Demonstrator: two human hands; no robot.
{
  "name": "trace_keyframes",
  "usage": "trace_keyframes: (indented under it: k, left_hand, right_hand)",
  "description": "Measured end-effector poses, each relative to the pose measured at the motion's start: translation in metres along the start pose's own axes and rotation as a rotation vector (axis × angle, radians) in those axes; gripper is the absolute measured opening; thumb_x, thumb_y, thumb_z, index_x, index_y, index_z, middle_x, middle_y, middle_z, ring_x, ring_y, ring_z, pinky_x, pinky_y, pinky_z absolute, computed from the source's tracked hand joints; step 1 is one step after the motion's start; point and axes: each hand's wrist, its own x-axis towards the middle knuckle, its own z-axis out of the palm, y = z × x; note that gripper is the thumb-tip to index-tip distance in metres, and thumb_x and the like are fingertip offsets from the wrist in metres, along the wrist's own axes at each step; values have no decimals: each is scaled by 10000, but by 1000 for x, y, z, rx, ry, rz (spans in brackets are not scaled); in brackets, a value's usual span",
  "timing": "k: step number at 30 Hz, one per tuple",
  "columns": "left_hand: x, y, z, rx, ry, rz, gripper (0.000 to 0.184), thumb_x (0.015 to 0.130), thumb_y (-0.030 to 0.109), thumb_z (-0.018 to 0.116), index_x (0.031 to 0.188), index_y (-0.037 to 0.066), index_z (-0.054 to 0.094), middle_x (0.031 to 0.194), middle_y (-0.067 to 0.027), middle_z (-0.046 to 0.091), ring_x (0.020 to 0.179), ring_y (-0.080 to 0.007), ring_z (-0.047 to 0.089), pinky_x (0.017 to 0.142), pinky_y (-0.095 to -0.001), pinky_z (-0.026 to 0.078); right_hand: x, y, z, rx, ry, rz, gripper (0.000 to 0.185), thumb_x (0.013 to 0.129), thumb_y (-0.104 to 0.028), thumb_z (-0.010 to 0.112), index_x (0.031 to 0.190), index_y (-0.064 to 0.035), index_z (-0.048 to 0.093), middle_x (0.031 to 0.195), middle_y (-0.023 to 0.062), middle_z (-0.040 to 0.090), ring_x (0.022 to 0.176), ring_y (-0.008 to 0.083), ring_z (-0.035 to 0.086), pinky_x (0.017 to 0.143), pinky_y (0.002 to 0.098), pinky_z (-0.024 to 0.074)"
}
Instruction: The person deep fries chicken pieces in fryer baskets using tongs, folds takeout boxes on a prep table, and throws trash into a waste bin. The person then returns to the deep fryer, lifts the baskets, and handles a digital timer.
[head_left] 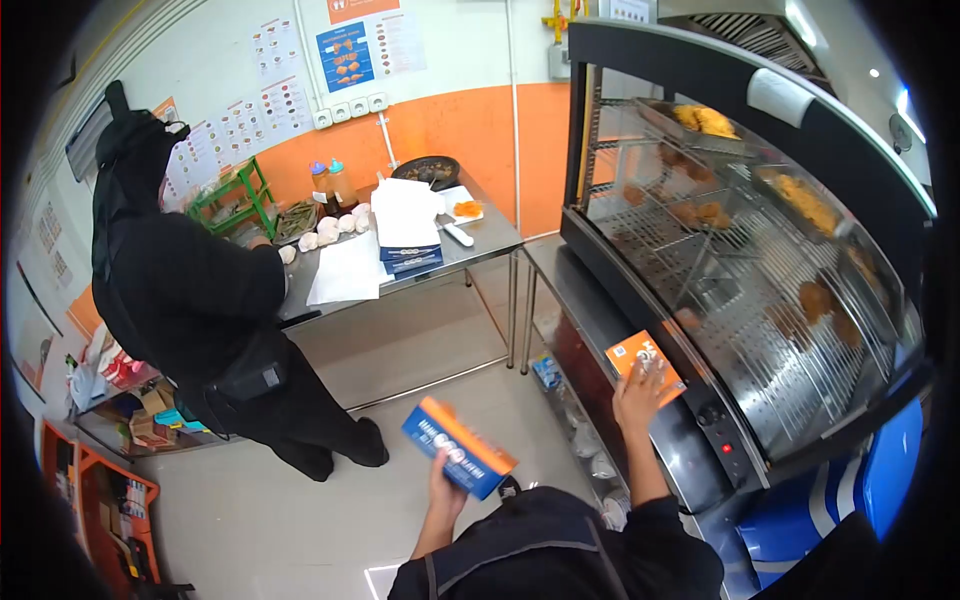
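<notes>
My left hand (447, 478) is closed around the lower side of a blue and orange cardboard food box (450, 447), held above the floor. White lettering runs along its blue side, and its inside cannot be seen. At the right, my right hand (640, 395) grasps a smaller orange cardboard box (628, 350) with white print. Its fingers lie across the top face, and the thumb is mostly hidden. That box is at the front ledge of a glass food warmer (700, 280), which has fried food on its racks.
A co-worker in black (200, 290) stands at a steel table (480, 240). On it are a stack of blue-edged boxes (410, 255), white paper (345, 270), sauce bottles (335, 185), a dark pan (428, 172) and a green rack (235, 200). A blue bin (880, 470) stands right.
</notes>
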Motion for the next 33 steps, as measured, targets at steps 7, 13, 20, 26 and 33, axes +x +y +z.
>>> trace_keyframes:
  k: [7,13,20,26,33]
  left_hand:
    - [131,-7,48,312,-90,-15,698,779,137,629,1346,154,223,1193,-107,470,1118,-244,482,960,-401,396]
    - [211,60,16,-9,-251,-165,583,648,186,600,1173,-29,470,1038,-180,595,903,-295,616,811,-403,516]
    - [295,68,3,-11,-359,-251,563,697,164,601,1210,-10,444,1086,-167,570,968,-292,587,857,-403,489]
    - [355,73,-7,207,-498,-422,545,739,147,599,1233,0,422,1133,-155,546,1019,-280,562,886,-398,469]
    - [410,55,62,71,-362,-381,511,811,90,582,1276,33,378,1222,-117,491,1104,-260,506,916,-390,443]
  right_hand:
    - [43,-146,-81,1281,-654,-313,528,843,-214,593,1300,-33,398,1236,173,447,1177,314,427,993,376,331]
    - [87,-176,-28,1252,-381,-255,630,891,-102,524,1408,-128,165,1241,161,460,1086,193,502,842,314,460]
    - [131,-242,33,1139,-492,-540,246,942,-170,416,1098,-31,546,1271,168,449,1141,242,470,939,364,376]
    - [180,-266,42,778,-760,-345,340,866,-159,488,1134,50,504,867,215,636,854,366,613,727,433,480]
    - [203,-269,55,153,-168,-227,506,737,-17,551,1222,39,417,1146,222,523,969,382,566,789,453,484]
